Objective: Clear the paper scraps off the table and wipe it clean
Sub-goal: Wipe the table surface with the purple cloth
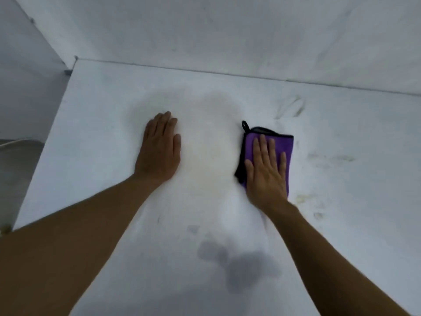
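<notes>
— Both hands were flat on the worktop [95, 137] at that point?

— Yes. My right hand [266, 172] lay with fingers straight on a folded purple cloth [284, 147], pressing it down; I had no curled grip on it. My left hand [159, 151] rested open on the bare surface, well apart from the cloth, holding nothing.

— Any paper scraps left?

— None that I could see, so I judged the wiping step was in hand.

— What did the next move call for?

— Probably sliding the cloth right, toward the greyish smudges [332, 158] and the yellowish stain [303, 198] just beside my wrist, with even pressure.

— And the materials?

— The cloth looked soft and plush, black-edged, with a small hanging loop [245, 125] at its far corner. The worktop was white, smooth and matt, scuffed in places.
</notes>
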{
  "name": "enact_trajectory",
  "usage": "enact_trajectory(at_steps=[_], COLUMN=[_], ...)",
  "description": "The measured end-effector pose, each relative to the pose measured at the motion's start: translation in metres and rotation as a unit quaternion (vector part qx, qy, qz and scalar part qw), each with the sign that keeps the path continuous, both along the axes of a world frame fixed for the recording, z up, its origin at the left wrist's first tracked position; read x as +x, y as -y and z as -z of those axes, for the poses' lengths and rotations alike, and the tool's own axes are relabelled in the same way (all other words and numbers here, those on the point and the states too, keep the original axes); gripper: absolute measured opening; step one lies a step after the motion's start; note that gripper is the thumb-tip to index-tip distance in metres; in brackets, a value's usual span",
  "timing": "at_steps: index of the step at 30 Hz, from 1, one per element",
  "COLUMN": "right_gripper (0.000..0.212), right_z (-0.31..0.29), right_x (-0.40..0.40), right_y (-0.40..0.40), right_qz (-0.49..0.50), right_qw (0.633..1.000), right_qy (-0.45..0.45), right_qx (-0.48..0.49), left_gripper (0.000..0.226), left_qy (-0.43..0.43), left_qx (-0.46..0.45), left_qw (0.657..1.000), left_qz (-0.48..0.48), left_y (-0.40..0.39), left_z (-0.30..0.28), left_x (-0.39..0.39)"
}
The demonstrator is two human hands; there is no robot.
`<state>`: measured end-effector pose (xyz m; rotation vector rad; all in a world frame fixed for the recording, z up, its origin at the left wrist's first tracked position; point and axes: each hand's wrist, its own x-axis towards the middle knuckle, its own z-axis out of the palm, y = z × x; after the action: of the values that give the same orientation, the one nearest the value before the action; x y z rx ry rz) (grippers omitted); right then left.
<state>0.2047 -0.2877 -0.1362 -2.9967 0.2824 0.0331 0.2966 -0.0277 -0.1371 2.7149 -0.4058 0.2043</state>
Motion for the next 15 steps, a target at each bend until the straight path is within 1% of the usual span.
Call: enact_trajectory(at_steps=[1, 2, 4, 6, 9, 10, 11, 12, 13, 15], right_gripper=[0.063, 0.063, 0.06, 0.06, 0.06, 0.059, 0.058, 0.059, 0.061, 0.064], right_z=[-0.001, -0.003, -0.006, -0.009, -0.011, -0.008, -0.004, -0.001, -0.001, 0.0], right_x=[-0.005, -0.007, -0.005, 0.011, 0.065, 0.08, 0.092, 0.101, 0.104, 0.098], right_y=[-0.008, -0.02, -0.055, -0.086, -0.089, -0.079, -0.062, -0.041, -0.02, 0.012], right_qz=[0.004, -0.015, -0.115, -0.22, -0.276, -0.273, -0.249, -0.203, -0.137, -0.006], right_qw=[1.0, 1.0, 0.993, 0.975, 0.961, 0.962, 0.968, 0.978, 0.99, 0.999], right_qy=[0.009, 0.018, 0.023, 0.007, 0.009, 0.014, 0.028, 0.039, 0.036, 0.007], right_qx=[-0.01, -0.016, -0.005, 0.01, 0.016, 0.012, 0.01, 0.011, 0.018, 0.032], left_gripper=[0.05, 0.05, 0.048, 0.047, 0.049, 0.049, 0.05, 0.05, 0.05, 0.05], left_qy=[0.003, 0.004, 0.013, 0.016, 0.005, 0.004, 0.004, 0.001, -0.003, -0.008], left_qx=[-0.008, -0.016, -0.026, -0.037, -0.048, -0.048, -0.049, -0.049, -0.048, -0.044], left_qw=[1.0, 1.0, 1.0, 0.999, 0.999, 0.999, 0.999, 0.999, 0.999, 0.999], left_qz=[-0.001, -0.002, -0.001, 0.004, -0.005, -0.007, -0.007, -0.008, -0.01, -0.009], left_y=[0.0, 0.0, 0.0, 0.001, 0.0, -0.001, 0.0, 0.0, 0.001, 0.002], left_z=[0.002, 0.003, 0.004, 0.004, 0.002, 0.002, 0.001, -0.001, -0.002, -0.002], left_x=[0.0, 0.0, 0.0, 0.0, 0.0, -0.001, -0.001, -0.001, 0.0, 0.001])
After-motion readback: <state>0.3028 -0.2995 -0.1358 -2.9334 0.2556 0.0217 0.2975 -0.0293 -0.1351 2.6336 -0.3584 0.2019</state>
